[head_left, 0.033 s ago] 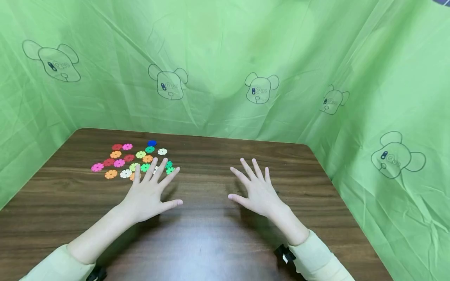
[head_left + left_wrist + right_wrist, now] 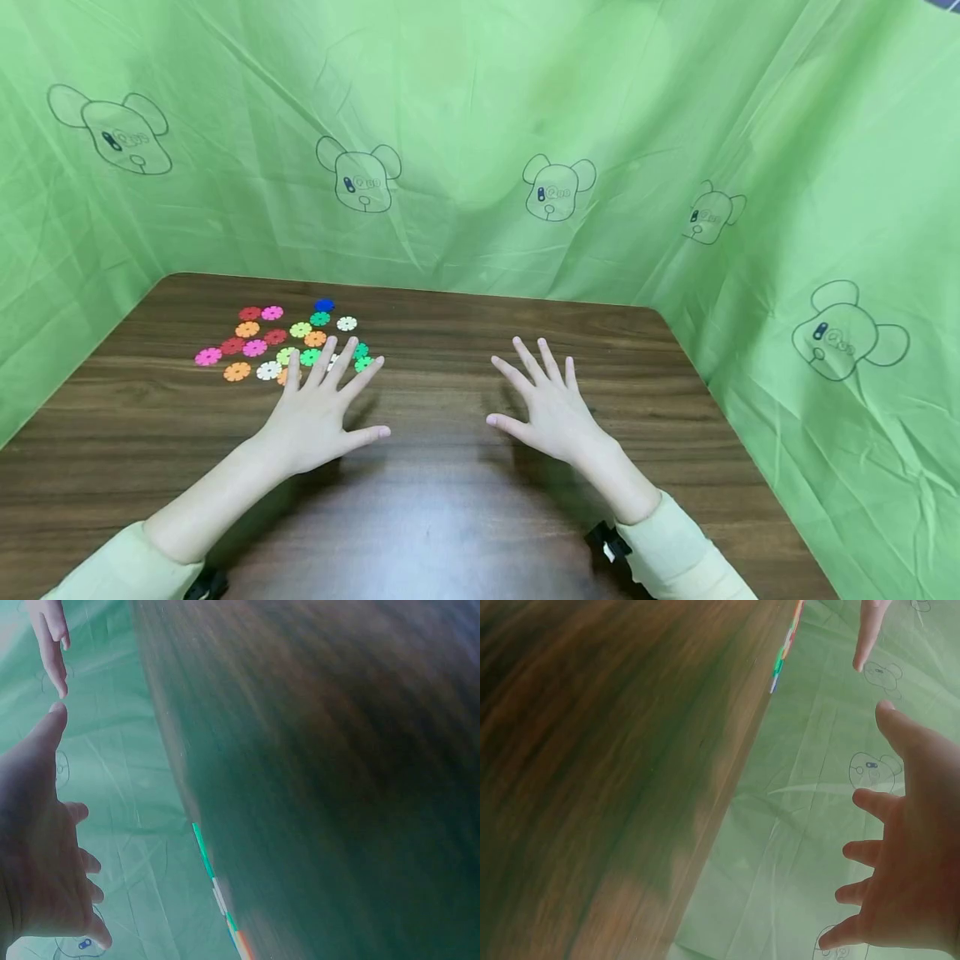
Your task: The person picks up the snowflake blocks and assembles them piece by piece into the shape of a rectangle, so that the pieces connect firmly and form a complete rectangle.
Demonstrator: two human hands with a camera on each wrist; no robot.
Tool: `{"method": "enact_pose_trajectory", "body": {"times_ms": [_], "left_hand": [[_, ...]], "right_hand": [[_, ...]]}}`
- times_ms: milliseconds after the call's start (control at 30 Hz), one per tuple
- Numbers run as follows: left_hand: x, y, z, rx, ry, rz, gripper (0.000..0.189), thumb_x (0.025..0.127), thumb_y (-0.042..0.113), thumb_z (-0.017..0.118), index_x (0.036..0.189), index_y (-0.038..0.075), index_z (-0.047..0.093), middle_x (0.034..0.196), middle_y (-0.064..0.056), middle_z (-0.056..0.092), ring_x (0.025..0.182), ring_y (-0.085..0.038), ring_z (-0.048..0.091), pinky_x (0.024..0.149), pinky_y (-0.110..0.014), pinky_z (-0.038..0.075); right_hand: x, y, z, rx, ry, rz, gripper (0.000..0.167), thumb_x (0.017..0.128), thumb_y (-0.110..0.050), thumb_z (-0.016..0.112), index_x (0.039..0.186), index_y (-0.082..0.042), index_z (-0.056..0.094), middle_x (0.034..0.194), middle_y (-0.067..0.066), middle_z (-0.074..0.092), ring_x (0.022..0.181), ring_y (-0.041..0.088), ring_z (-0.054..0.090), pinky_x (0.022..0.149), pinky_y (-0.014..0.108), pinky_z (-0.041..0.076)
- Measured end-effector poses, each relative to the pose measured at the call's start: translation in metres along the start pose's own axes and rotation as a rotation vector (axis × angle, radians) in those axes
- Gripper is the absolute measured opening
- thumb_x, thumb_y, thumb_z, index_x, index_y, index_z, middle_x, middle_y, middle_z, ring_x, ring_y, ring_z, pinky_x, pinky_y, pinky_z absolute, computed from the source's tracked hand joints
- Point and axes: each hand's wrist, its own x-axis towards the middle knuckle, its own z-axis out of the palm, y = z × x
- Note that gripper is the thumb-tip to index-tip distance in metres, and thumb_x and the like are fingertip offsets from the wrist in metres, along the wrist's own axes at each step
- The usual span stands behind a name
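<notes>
My left hand (image 2: 311, 421) hovers above the table at left of centre, fingers spread and straight, holding nothing. Past its fingertips lie several notched plastic snowflake discs, among them an orange disc (image 2: 237, 372), a pink disc (image 2: 207, 357), a white disc (image 2: 268, 371) and a blue disc (image 2: 324, 306). The left fingers partly cover the nearest discs in the head view. To the right, my right hand (image 2: 558, 421) also floats over the wood with spread fingers and grips nothing. Both wrist views show a gap between each palm and the tabletop.
The brown wooden table (image 2: 435, 500) has a green curtain (image 2: 465, 108) with bear-head drawings behind it and along its sides. Its far edge runs just beyond the discs. A black strap piece (image 2: 609, 542) sits by the right sleeve.
</notes>
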Motion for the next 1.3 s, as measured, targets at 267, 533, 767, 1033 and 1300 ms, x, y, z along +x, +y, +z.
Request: {"method": "enact_pose_trajectory", "body": {"times_ms": [267, 533, 767, 1033, 1300], "left_hand": [[0.002, 0.001, -0.002, 0.011, -0.001, 0.010, 0.092, 0.079, 0.075, 0.051, 0.151, 0.032, 0.015, 0.159, -0.010, 0.000, 0.145, -0.035, -0.006, 0.105, -0.062, -0.020], [0.002, -0.001, -0.004, 0.021, 0.001, 0.008, 0.091, 0.079, 0.077, 0.047, 0.151, 0.032, 0.014, 0.159, -0.008, -0.002, 0.144, -0.034, -0.008, 0.105, -0.061, -0.019], [0.001, -0.008, -0.010, 0.027, 0.048, 0.025, 0.090, 0.079, 0.075, 0.049, 0.151, 0.031, 0.017, 0.159, -0.005, -0.008, 0.145, -0.032, -0.009, 0.106, -0.063, -0.016], [0.002, -0.025, -0.021, 0.017, 0.067, 0.028, 0.092, 0.080, 0.075, 0.049, 0.152, 0.031, 0.013, 0.159, -0.006, -0.008, 0.144, -0.030, -0.014, 0.105, -0.060, -0.021], [0.002, -0.054, -0.030, 0.022, 0.081, -0.012, 0.096, 0.077, 0.074, 0.054, 0.152, 0.034, 0.009, 0.159, -0.006, -0.005, 0.144, -0.030, -0.014, 0.103, -0.060, -0.023]], "right_hand": [[-0.001, -0.001, -0.001, -0.020, 0.004, -0.015, 0.078, 0.083, -0.071, 0.048, 0.149, -0.040, 0.019, 0.159, -0.006, -0.001, 0.145, 0.030, -0.006, 0.108, 0.069, 0.009], [-0.001, -0.003, -0.002, 0.002, 0.009, -0.013, 0.078, 0.083, -0.069, 0.050, 0.149, -0.039, 0.020, 0.159, -0.006, -0.001, 0.145, 0.029, -0.007, 0.108, 0.069, 0.008], [0.007, -0.006, -0.008, 0.002, 0.049, -0.028, 0.078, 0.084, -0.066, 0.054, 0.149, -0.036, 0.024, 0.159, -0.007, -0.004, 0.145, 0.028, -0.009, 0.108, 0.068, 0.007], [0.032, -0.019, -0.019, 0.003, 0.105, -0.073, 0.078, 0.084, -0.068, 0.049, 0.149, -0.038, 0.019, 0.159, -0.007, -0.005, 0.145, 0.027, -0.009, 0.109, 0.065, 0.013], [0.060, -0.035, -0.024, 0.052, 0.099, -0.105, 0.077, 0.087, -0.066, 0.049, 0.150, -0.038, 0.015, 0.159, -0.005, -0.003, 0.145, 0.029, -0.004, 0.110, 0.063, 0.017]]}}
